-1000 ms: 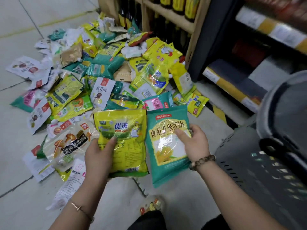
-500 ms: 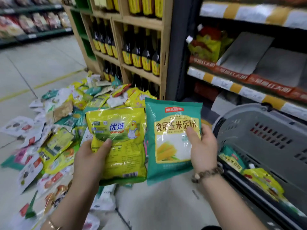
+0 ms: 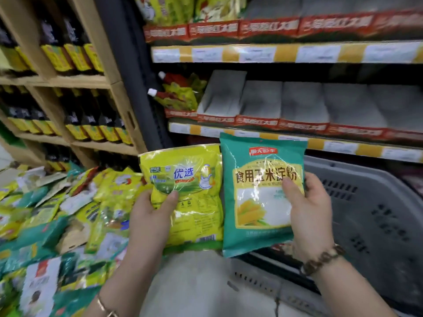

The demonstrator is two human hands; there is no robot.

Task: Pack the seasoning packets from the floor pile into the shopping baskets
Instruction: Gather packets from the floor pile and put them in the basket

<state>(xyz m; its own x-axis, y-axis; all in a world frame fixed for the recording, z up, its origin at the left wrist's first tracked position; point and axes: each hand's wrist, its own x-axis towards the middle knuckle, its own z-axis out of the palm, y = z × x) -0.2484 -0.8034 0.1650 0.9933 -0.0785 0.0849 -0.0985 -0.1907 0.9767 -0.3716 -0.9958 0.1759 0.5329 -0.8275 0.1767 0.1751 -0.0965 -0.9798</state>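
Store shelves (image 3: 274, 53) stood behind two packets held up in the air.
The left grip (image 3: 151, 216) clutched a yellow packet (image 3: 194, 202) and the right grip (image 3: 309, 209) clutched a green packet (image 3: 258, 197), side by side, between the floor pile (image 3: 57, 213) and the gray basket (image 3: 366, 213).

The pale floor (image 3: 201, 282) carries a loose pile of packets (image 3: 45, 225), well left of the grey basket (image 3: 366, 213) standing on it.

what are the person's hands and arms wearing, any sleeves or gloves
No gloves or sleeves show on the left hand or right hand. The right wrist carries a bracelet of chunky brown beads; the left wrist a thin gold-coloured bangle.
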